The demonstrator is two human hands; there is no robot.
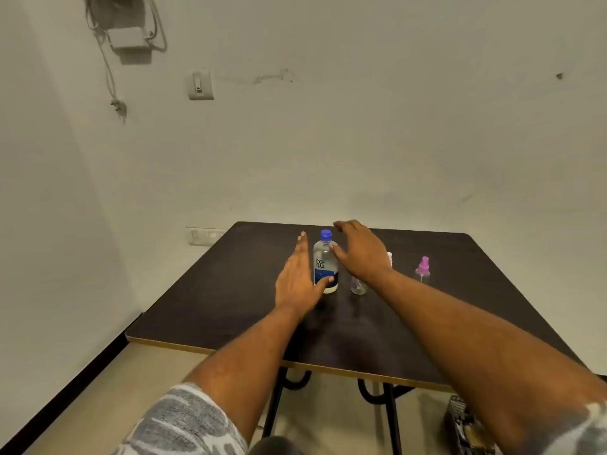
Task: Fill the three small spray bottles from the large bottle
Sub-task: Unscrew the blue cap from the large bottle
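The large clear bottle [324, 257] with a blue cap and a dark blue label stands upright near the middle of the dark table [230, 290]. My left hand [297, 280] is flat and open just left of it, thumb tip touching its lower label. My right hand [359, 251] hovers open to the right of the bottle's neck, fingers spread. Under my right wrist stands a small clear spray bottle [358, 285], its top hidden. A white-topped small bottle [390, 257] peeks out behind the wrist. A third small bottle with a pink sprayer [422, 270] stands further right.
The table's near edge [295, 364] has a light trim, with black metal legs below. Walls close in behind and on the left. A dark patterned object [466, 425] sits on the floor at lower right.
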